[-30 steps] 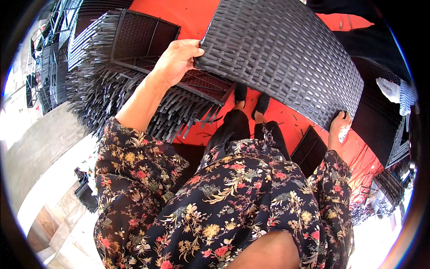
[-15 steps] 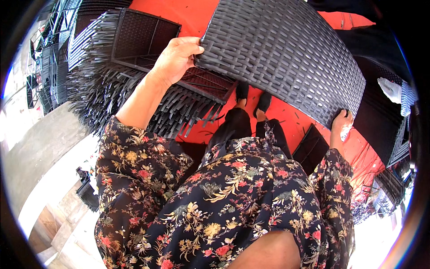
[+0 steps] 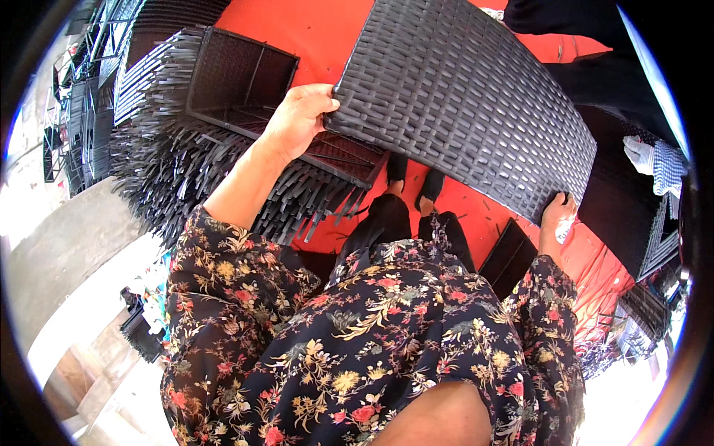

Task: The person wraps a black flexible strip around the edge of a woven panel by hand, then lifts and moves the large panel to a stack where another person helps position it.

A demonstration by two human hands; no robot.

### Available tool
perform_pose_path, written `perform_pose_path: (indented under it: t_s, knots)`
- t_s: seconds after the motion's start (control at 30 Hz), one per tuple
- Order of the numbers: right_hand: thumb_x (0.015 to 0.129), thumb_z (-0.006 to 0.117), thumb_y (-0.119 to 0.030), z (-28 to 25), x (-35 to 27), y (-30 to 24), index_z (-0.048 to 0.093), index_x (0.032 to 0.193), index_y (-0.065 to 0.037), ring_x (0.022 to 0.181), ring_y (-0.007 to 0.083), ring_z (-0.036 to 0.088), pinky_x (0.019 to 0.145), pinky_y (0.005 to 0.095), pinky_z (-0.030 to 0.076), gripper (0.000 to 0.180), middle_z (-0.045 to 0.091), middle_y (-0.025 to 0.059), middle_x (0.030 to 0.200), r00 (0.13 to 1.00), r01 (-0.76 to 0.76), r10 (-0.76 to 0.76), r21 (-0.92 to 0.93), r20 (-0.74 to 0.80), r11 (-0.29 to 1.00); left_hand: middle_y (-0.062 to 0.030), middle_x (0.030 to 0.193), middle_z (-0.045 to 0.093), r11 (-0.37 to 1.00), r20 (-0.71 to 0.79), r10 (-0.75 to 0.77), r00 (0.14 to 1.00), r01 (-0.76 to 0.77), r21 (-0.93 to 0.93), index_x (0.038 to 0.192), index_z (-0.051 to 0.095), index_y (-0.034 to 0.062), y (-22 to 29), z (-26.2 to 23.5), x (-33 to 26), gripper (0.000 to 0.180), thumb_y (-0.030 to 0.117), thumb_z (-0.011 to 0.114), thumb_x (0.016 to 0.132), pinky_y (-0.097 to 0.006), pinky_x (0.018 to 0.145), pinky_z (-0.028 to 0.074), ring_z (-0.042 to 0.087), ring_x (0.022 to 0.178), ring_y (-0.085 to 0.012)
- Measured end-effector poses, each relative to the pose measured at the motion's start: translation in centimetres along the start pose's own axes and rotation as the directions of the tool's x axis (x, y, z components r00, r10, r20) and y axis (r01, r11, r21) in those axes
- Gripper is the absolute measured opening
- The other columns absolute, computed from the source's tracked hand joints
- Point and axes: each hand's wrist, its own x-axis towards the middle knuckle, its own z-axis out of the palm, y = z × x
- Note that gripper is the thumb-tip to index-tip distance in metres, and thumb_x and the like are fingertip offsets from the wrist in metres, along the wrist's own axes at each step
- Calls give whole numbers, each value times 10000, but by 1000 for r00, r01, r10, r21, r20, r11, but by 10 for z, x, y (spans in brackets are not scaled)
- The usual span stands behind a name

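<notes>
A black woven rattan panel (image 3: 461,97) is held up before me, tilted, its near edge sloping down to the right. My left hand (image 3: 299,119) grips its near left corner, thumb on top and the fingers hidden partly underneath. At the near right corner, my right hand (image 3: 558,219) pinches the edge, with something whitish around a finger. Left of the panel, beneath my left forearm, lies a black woven piece (image 3: 242,70) on a frame, with many loose strip ends (image 3: 171,141) sticking out around it.
A red floor covering (image 3: 320,30) with strip scraps spreads below. Another person's dark-clothed limb (image 3: 610,82) and a gloved hand with checked cuff (image 3: 647,156) are at the right. A flat dark panel (image 3: 509,256) lies near my feet. Stacked black frames (image 3: 82,111) stand far left.
The view has shifted slightly. The panel and both hands keep the same hold, with the right end a little lower and further left. The gloved hand at the right has moved slightly.
</notes>
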Motion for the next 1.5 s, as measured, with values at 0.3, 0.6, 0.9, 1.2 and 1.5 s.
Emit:
perform_pose_path:
  t_s: [0.3,0.6,0.9,1.2,1.5]
  knots:
    - [799,509,-264,-4,-8,-8,573,1109,29,1097,370,469,957,442,344,431,540,238,1141,999,-30,30,34,-10,999,-106,952,631,947,-84,60,995,-83,-310,1029,571,-74,-11,13,3,253,58,483,832,-307,786,490,609,849,-167]
    - [806,496,-271,2,-11,-4,565,1126,38,1127,361,451,980,435,325,449,504,238,1202,997,-75,76,49,-13,996,-90,920,637,924,-225,78,971,-155,-349,1010,575,-57,-13,19,8,215,81,493,866,-295,743,498,614,812,-155]
    - [807,487,-248,-1,-20,-5,563,1133,39,1134,356,447,981,432,330,440,506,238,1196,993,-118,119,61,-26,991,-83,939,636,891,-130,40,991,-95,-444,1002,582,-37,-15,13,18,236,167,498,918,-304,781,488,608,834,-159]
    - [830,481,-272,-31,-30,-19,547,1153,33,1148,351,443,987,421,335,449,503,226,1208,990,-139,139,21,0,990,-68,926,638,897,-123,-75,990,13,-442,980,595,-9,12,5,14,198,161,535,901,-322,777,493,607,829,-163]
    - [838,470,-286,-38,-31,-33,520,1188,26,1170,350,428,996,410,332,471,474,215,1248,977,-212,212,13,31,977,-122,989,647,907,-99,-25,995,-19,-420,1010,606,-8,-3,-4,18,290,237,540,870,-387,830,485,620,881,-236]
